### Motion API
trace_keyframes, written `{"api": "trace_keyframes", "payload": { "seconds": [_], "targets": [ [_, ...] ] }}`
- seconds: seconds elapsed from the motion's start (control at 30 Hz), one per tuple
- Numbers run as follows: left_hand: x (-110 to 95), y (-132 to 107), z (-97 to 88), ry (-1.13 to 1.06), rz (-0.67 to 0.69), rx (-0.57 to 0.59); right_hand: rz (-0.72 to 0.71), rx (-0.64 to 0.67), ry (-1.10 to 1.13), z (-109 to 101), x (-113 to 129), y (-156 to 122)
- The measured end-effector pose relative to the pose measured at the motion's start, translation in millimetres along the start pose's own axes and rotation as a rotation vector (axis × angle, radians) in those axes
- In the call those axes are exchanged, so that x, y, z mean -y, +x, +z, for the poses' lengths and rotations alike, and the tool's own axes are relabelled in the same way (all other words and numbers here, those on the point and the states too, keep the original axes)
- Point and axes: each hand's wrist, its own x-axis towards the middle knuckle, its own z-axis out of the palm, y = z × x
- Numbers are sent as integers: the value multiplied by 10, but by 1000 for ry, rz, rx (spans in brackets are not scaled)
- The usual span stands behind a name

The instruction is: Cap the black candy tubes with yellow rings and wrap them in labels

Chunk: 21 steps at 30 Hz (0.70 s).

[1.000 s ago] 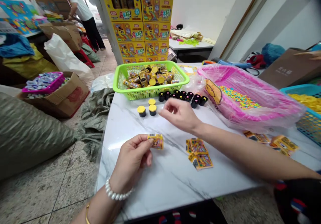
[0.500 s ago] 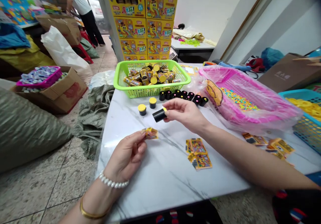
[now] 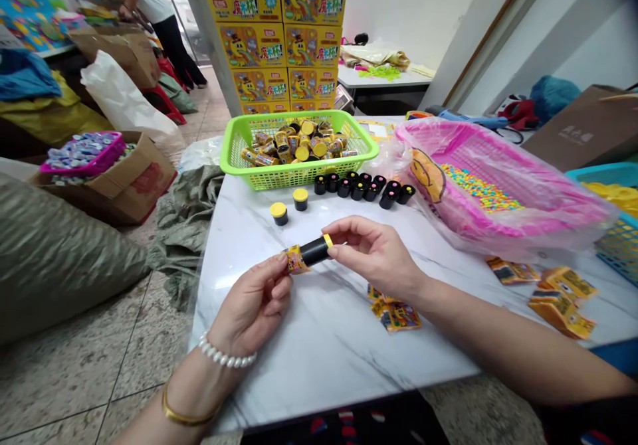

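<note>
My right hand (image 3: pixel 379 256) pinches a small black tube with a yellow cap (image 3: pixel 316 250), held sideways over the white marble table (image 3: pixel 319 352). My left hand (image 3: pixel 256 299) pinches a yellow printed sleeve label (image 3: pixel 296 260) whose open end meets the tube's bottom end. Two more yellow-capped black tubes (image 3: pixel 289 206) stand on the table behind my hands. A row of open black tubes (image 3: pixel 363 188) stands in front of a green basket (image 3: pixel 296 145) holding several labelled tubes. A small heap of flat yellow labels (image 3: pixel 393 312) lies under my right wrist.
A pink basket lined with plastic (image 3: pixel 498 186) holds coloured candies at the right, beside a blue basket (image 3: pixel 618 219) of yellow caps. More labels (image 3: pixel 558 292) lie near the right edge. Yellow cartons (image 3: pixel 279 40) are stacked behind. A person (image 3: pixel 159 20) stands far left among boxes.
My right hand picked one yellow-capped tube from the table and brought it toward me. My left hand raised the label until its open end met the tube.
</note>
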Motion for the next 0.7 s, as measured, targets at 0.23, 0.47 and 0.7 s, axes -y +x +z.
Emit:
{"api": "trace_keyframes", "payload": {
  "seconds": [0.23,0.47,0.7],
  "targets": [
    [-5,11,-22,-10,12,52,61,-11,-11,86,-18,-42],
    [-5,-19,34,26,20,14,-42,-62,-263,103,-34,-118],
    [-2,5,2,22,37,37,-71,-37,-321,119,20,-167]
  ]
}}
